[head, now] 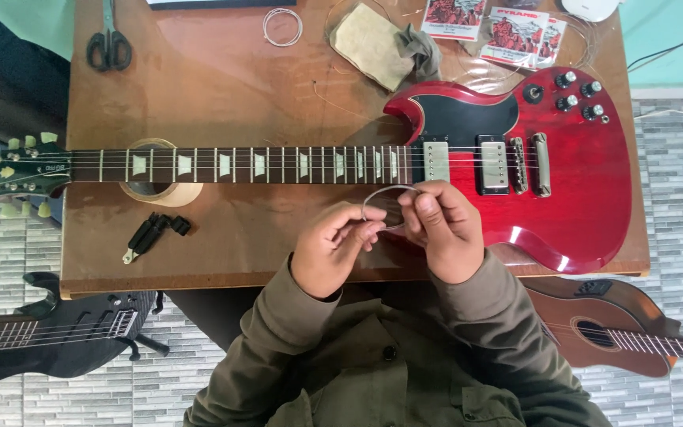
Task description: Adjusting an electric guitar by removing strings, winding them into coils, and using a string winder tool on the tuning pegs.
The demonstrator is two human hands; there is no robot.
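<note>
My left hand (pixel 330 245) and right hand (pixel 443 229) pinch a coiled string (pixel 387 207), its thin loop half hidden by my fingers, near the table edge (pixel 199 281).

Red-white square packets (pixel 507 30) overlapping, table's far edge, above guitar body.

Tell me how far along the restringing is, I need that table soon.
Partway, I think. Strings already run along the red guitar, though I can't count them. Both hands, left hand and right hand, hold a coiled string that isn't fitted. Opened string packets and another coil lie behind; scissors sit unused.
</note>
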